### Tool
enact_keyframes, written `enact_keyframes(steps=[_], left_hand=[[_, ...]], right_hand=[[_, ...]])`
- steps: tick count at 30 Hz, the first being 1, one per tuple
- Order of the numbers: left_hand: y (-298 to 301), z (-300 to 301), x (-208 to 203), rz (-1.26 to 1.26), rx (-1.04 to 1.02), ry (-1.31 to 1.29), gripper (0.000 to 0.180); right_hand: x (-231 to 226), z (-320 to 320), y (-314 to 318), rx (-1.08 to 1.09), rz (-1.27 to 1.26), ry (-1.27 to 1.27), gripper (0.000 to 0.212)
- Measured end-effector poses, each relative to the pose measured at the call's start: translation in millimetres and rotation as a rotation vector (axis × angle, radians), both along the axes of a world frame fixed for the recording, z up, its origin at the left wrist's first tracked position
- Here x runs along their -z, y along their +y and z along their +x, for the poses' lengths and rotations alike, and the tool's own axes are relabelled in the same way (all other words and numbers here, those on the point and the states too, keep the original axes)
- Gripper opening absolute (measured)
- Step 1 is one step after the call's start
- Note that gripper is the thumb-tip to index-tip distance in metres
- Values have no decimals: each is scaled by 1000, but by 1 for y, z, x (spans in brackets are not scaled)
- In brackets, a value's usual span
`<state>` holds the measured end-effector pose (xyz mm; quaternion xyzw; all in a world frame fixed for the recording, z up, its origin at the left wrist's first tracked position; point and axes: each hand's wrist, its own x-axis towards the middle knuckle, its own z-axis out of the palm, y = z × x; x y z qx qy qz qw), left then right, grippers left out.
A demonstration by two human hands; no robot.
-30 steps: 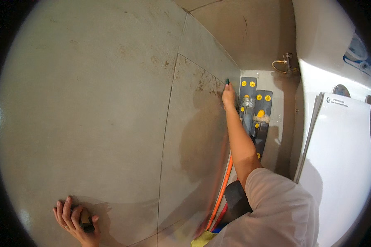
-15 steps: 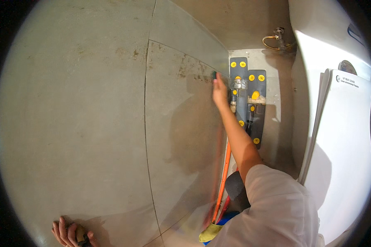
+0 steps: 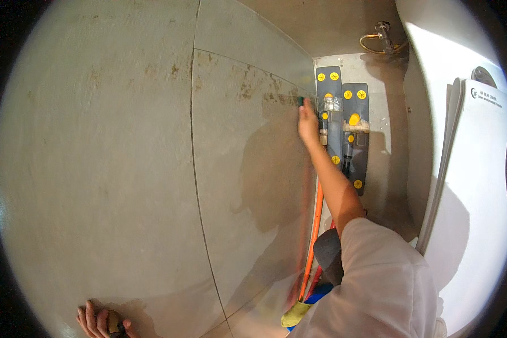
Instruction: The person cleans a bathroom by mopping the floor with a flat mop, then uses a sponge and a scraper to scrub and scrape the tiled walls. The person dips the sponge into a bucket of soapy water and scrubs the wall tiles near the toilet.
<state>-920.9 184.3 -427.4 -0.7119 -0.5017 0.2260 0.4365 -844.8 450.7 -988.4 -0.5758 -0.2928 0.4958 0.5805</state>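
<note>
My right arm reaches up the middle of the view, and my right hand [image 3: 308, 123] presses a small dark green pad [image 3: 301, 101] to the grey tiled wall [image 3: 152, 169], beside brown stains [image 3: 256, 87]. The fingers are closed on the pad, which is mostly hidden. At the lower left edge, my left hand [image 3: 96, 321] has its fingers curled round a dark object with a tan top [image 3: 114, 322]. What kind of object it is I cannot tell, as the frame's edge cuts it off.
Right of my right hand are two dark holder strips [image 3: 343, 141] with yellow round dots. An orange pole [image 3: 314, 236] hangs below them, with yellow cloth [image 3: 296, 314] at its bottom. A white seat-cover dispenser [image 3: 479, 163] stands at the right. A pipe valve [image 3: 383, 36] sits at the top.
The view has shifted slightly. My right hand, still holding the green pad, has moved a little lower along the wall. My left hand keeps its grip at the lower left.
</note>
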Motion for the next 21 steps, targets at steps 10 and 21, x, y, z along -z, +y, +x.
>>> enact_keyframes(steps=[10,21], left_hand=[[-2,-15,-1,-8,88,87,44],[-30,-27,-13,-64,-216,302,45]], right_hand=[[-137,-25,-45,-59,733,-65,52],[-77,-27,-26,-20,425,-52,38]])
